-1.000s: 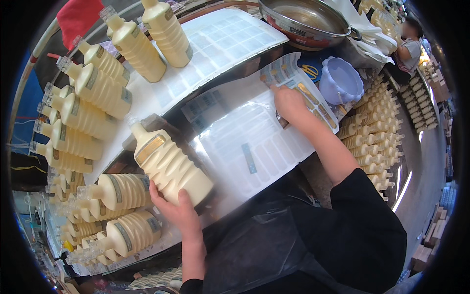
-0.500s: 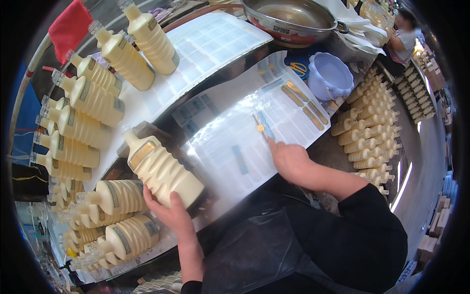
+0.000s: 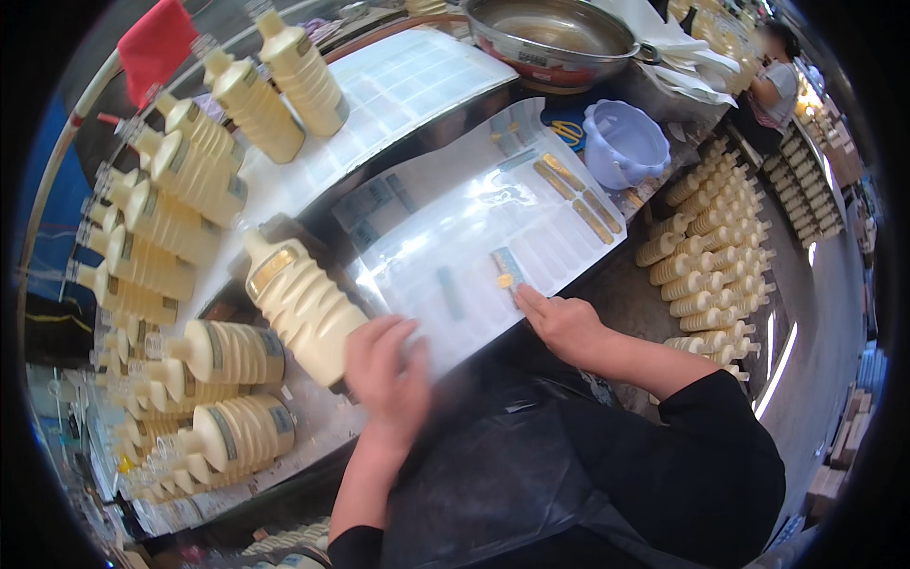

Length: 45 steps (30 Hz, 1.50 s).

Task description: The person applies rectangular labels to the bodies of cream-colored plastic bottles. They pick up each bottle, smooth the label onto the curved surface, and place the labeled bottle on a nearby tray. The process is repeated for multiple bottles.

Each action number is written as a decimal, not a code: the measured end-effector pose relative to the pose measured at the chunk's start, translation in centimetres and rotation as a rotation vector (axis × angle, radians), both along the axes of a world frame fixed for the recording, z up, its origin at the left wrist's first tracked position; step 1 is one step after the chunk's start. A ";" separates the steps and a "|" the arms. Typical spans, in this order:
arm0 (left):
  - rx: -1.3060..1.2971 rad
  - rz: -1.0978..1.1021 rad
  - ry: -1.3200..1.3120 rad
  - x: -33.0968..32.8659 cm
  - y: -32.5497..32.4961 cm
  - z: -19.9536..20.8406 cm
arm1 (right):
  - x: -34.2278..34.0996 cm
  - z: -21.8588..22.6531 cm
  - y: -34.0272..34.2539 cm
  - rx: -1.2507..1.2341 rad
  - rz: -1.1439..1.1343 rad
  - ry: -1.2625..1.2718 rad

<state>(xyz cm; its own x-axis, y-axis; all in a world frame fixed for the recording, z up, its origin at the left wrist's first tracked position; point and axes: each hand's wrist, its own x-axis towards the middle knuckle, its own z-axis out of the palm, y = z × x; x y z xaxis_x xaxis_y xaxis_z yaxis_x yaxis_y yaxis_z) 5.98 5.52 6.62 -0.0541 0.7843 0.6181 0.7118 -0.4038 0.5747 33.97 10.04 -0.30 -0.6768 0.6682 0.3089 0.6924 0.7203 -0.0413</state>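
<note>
Bottle (image 3: 301, 308) lay on its side on worktop (image 3: 322, 425) — label sheet (image 3: 408, 284) just right. Hands apart: left hand (image 3: 387, 370) blurred by bottle's base, right hand (image 3: 569, 327) at sheet's near edge — grips unclear. Pan (image 3: 531, 59), blue tub (image 3: 621, 147) stood beyond; more bottles (image 3: 701, 275) crowded floor (image 3: 806, 294).

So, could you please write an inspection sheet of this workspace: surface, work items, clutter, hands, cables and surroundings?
Surface: glossy white sheet with gold strips towards its right edge.
Work items: cream bottle lying on its side, gold label near its neck; small label with a gold spot, over the sheet.
Clutter: lavender basin, yellow-handled scissors, metal pan.
Hands: left hand blurred, by the bottle's base, contact unclear; right hand at the small label, grip unclear.
Cables: nothing seen that is clearly a cable.
Surroundings: more cream bottles in rows at right; another person beyond; red cloth at upper left.
</note>
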 end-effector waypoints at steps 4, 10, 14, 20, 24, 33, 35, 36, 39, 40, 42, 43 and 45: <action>-0.087 -0.163 -0.040 2.3 1.0 -1.3 | 2.0 -0.6 0.7 0.020 0.127 0.166; -0.173 -0.156 0.023 4.1 1.9 -2.3 | -0.1 3.1 2.1 -0.907 -0.304 0.647; -0.147 -0.027 0.182 4.9 2.2 -0.9 | -4.6 5.6 2.4 -1.134 -0.181 0.957; 0.070 0.161 0.218 2.3 2.0 0.0 | -9.6 7.2 1.0 -0.874 0.094 0.975; -0.046 0.200 -0.034 0.1 0.0 0.2 | -11.5 8.3 1.4 -0.872 0.115 0.891; -0.284 0.224 -1.097 -4.2 -5.0 1.6 | -16.7 7.6 3.5 -1.478 0.134 0.719; -0.281 0.336 -1.100 -5.2 -5.5 0.3 | -17.7 7.4 3.7 -1.427 0.147 0.724; -0.307 0.369 -1.124 -5.7 -5.7 -0.3 | -18.1 8.0 3.9 -1.404 0.137 0.676; -0.259 0.381 -1.076 -6.3 -5.5 -1.7 | -19.2 7.6 4.7 -1.236 0.154 0.581; -0.258 0.394 -1.059 -6.5 -5.3 -2.0 | -19.5 8.0 4.9 -1.170 0.123 0.551; -0.251 0.417 -1.028 -7.0 -5.0 -2.8 | -20.0 8.2 5.3 -1.086 0.107 0.478; -0.249 0.418 -1.001 -7.1 -5.1 -3.2 | -20.2 8.2 5.4 -1.045 0.098 0.442; -0.248 0.420 -0.945 -7.4 -5.2 -4.1 | -20.4 8.3 5.3 -1.019 0.086 0.425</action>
<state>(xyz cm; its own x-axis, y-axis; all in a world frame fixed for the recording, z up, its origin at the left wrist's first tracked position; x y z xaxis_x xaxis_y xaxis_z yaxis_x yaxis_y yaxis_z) -1.44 0.32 2.56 -0.7244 0.6893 0.0093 -0.0112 -0.0252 0.9996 13.56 15.31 8.04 -0.7027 0.6973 -0.1411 0.4304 0.2587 -0.8648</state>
